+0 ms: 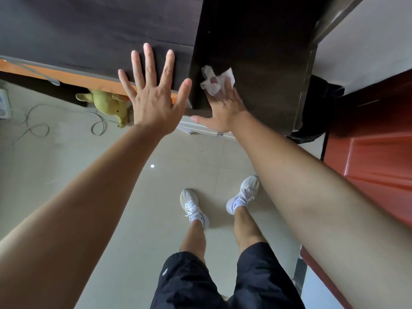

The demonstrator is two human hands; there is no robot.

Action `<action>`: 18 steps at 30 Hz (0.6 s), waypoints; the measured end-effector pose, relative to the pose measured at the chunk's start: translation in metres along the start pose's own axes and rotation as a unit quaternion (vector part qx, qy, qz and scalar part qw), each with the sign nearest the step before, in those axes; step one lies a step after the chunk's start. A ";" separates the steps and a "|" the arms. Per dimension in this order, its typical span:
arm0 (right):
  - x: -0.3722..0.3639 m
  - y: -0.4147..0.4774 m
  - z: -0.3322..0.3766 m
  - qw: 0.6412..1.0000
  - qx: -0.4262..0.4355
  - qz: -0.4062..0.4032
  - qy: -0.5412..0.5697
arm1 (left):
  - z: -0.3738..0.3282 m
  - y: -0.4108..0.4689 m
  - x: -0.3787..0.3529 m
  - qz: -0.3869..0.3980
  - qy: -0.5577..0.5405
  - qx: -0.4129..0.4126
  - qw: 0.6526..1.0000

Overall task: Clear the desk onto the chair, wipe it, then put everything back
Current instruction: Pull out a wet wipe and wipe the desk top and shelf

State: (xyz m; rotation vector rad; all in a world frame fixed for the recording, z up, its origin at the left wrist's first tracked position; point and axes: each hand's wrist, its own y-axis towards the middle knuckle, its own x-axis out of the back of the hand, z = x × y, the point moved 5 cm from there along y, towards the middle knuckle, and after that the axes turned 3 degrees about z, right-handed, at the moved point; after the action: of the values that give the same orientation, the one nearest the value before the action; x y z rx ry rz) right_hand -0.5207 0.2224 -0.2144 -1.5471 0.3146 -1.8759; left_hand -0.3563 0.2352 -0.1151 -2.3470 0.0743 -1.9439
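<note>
At the table [89, 30] edge, both hands out

Left hand [151, 103] lay spread flat and released on the dark tabletop. Just to its right, the right hand [223, 108] pressed a crumpled white tissue [211, 82] against an adjoining dark panel [256, 52], fingers straight.

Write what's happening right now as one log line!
step: wiping | right hand: presses crumpled white paper tissue on dark brown wooden desk panel | left hand: fingers spread, holds nothing
</note>
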 end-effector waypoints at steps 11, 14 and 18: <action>-0.045 -0.111 -0.146 0.995 -0.052 -0.090 -0.011 | -0.050 0.024 -0.003 -0.004 0.033 0.035 0.999; -0.051 -0.138 -0.166 0.996 -0.049 -0.070 -0.027 | -0.047 0.023 -0.003 0.012 0.059 0.027 0.998; -0.030 -0.134 -0.163 0.998 -0.057 -0.008 0.024 | -0.046 0.024 0.003 0.098 0.088 0.036 0.991</action>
State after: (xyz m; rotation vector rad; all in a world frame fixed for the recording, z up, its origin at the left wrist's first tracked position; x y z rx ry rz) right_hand -0.7178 0.3039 -0.2040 -1.5857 0.4393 -1.9390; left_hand -0.4007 0.2095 -0.1066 -2.0354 0.2345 -2.0139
